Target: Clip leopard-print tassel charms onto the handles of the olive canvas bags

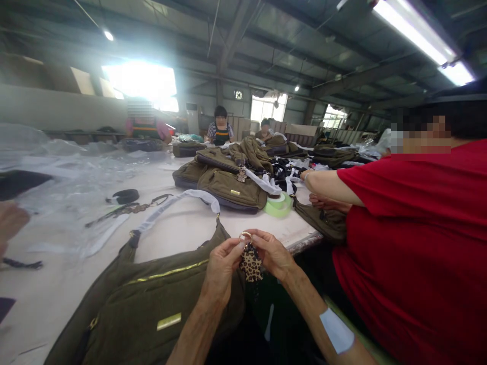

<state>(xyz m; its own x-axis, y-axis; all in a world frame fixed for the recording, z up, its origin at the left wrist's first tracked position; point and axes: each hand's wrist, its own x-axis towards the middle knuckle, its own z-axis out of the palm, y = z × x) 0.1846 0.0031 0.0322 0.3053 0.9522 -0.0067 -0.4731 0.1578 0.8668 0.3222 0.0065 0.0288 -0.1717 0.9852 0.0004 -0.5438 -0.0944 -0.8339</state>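
Beside the upper right side of the olive-green fabric bag with a gold zipper (152, 299), a gold-coloured metal ring (245, 235) was held up between two bare hands. The left hand (227, 252) pinched the ring's left side between thumb and fingers; the right hand (271, 250) gripped its right side in the same manner, with a narrow span between the two. Suspended beneath the ring, a flat, leopard-print charm with an irregular outline (251, 264) hung upright, well apart from the gold rectangular plate (169, 322) on the bag's front. A strap wrapped in thin white material (198, 194) arched beyond the bag's top, above the white tabletop (171, 241). Farther beyond the bag, a pale green roll of tape (278, 205) was positioned against a pile of olive-green bags (232, 185). To the bag's right, a person in a red shirt (414, 228) handled a smaller olive-green bag (323, 219).
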